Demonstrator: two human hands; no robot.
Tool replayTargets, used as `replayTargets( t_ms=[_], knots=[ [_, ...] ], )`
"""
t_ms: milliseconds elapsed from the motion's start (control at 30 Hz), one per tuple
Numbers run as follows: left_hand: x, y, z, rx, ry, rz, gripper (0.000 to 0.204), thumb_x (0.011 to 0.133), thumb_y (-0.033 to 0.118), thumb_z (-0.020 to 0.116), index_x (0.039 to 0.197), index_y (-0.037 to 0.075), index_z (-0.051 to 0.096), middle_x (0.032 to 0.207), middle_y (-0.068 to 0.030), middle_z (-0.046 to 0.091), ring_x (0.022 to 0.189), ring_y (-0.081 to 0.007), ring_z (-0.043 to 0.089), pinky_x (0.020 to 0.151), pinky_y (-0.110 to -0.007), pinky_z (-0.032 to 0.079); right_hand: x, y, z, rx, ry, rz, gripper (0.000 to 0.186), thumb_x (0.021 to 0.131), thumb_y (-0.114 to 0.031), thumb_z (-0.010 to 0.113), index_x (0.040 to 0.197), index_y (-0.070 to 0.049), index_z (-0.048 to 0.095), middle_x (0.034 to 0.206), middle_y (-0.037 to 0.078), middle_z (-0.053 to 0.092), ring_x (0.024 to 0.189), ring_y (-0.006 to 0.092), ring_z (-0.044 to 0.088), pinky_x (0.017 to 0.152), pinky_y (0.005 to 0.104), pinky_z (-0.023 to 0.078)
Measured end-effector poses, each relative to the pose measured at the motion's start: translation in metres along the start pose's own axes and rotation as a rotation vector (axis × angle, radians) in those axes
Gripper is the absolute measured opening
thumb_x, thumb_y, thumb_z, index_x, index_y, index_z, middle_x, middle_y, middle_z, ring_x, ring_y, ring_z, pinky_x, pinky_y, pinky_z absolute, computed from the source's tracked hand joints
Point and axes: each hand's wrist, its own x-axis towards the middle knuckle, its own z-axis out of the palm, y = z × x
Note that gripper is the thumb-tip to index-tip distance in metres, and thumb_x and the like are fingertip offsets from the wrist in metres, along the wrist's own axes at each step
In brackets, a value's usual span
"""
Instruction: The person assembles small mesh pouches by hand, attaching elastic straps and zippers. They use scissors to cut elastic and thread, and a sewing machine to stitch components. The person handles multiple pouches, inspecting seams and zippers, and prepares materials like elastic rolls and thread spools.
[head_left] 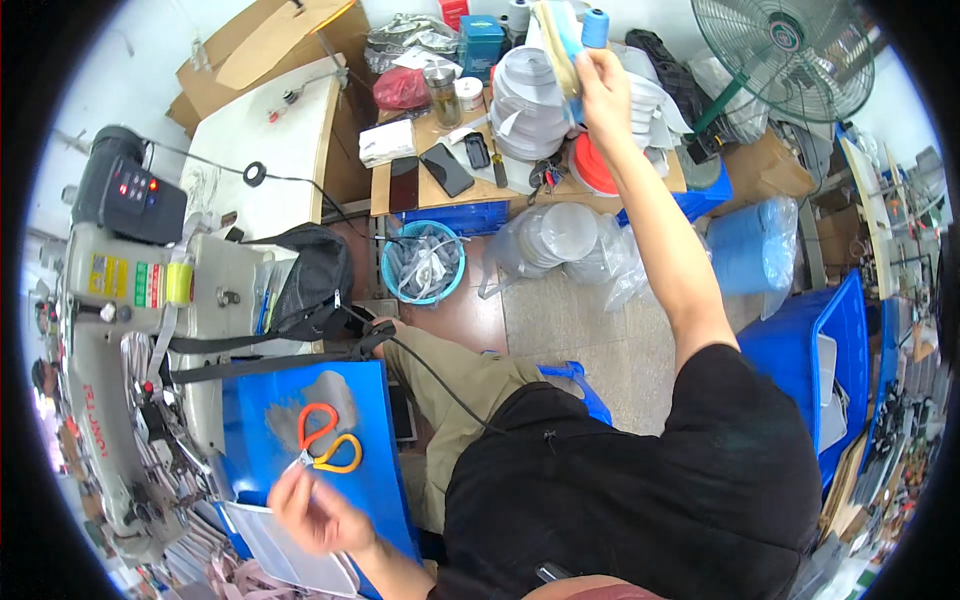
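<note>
Right hand (pixel 605 92): grip clamped on blue-and-cream strips (pixel 562 45) | left hand (pixel 322 515) near scissors (pixel 319 448): grip unclear | (floor (pixel 640 375) shows past table's (pixel 379 190) front edge)

Looks like a sewing workshop, shown by an off-white metal sewing machine (pixel 95 365) with a black boxy control unit (pixel 128 190), metal scissors with orange and yellow looped handles (pixel 318 428), and stacked round rolls of whitish band (pixel 525 75) on a light-brown wooden counter (pixel 480 196).
</note>
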Motion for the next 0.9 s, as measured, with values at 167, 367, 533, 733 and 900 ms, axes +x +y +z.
replayTargets(
  t_ms=[167,367,533,733,900],
  knots=[
    [0.031,0.007,0.077,-0.484,-0.237,-0.423,0.05,0.096,0.014,0.069,0.143,0.001,0.056,0.148,-0.0167,0.056,0.132,-0.0265,0.057,0.111,-0.042,0.046,-0.104,-0.12,0.003,0.756,-0.364,0.354,0.019,0.105,-0.019,0.062,0.116,-0.004,0.064,0.111,0.004,0.071,0.096,0.0105,0.065,0.088,0.0273,0.052],
    [0.031,-0.033,0.078,-1.135,-0.292,-0.746,0.067,0.095,0.02,0.074,0.15,-0.003,0.045,0.137,-0.017,0.063,0.125,-0.0229,0.06,0.11,-0.039,0.045,-0.199,-0.17,0.064,0.847,-0.745,0.745,0.021,0.108,-0.024,0.057,0.109,-0.004,0.062,0.097,-0.001,0.067,0.084,0.0045,0.061,0.076,0.0211,0.051],
    [-0.019,-0.048,0.027,-1.361,-0.022,-0.984,0.048,0.097,0.022,0.072,0.137,0.0,0.056,0.122,-0.0109,0.07,0.109,-0.0182,0.069,0.096,-0.034,0.056,-0.256,-0.169,0.121,0.74,-0.886,1.002,0.03,0.109,-0.027,0.052,0.12,-0.002,0.064,0.107,0.005,0.07,0.096,0.0101,0.066,0.085,0.0255,0.054],
    [-0.069,-0.048,-0.025,-1.51,0.279,-1.11,0.05,0.101,0.031,0.068,0.139,0.001,0.056,0.127,-0.0123,0.068,0.114,-0.0209,0.068,0.098,-0.038,0.056,-0.315,-0.21,0.167,0.674,-1.157,0.728,0.052,0.102,-0.04,0.06,0.136,-0.001,0.057,0.118,0.008,0.068,0.107,0.0142,0.064,0.096,0.0279,0.05],
    [-0.093,-0.048,-0.065,-1.703,0.454,-1.003,0.055,0.105,0.045,0.058,0.14,0.002,0.057,0.134,-0.0132,0.066,0.121,-0.0246,0.066,0.102,-0.041,0.055,-0.354,-0.219,0.194,0.555,-1.337,0.783,0.044,0.099,-0.026,0.068,0.132,0.001,0.06,0.118,0.007,0.068,0.105,0.0117,0.063,0.094,0.0266,0.05]
  ],
)
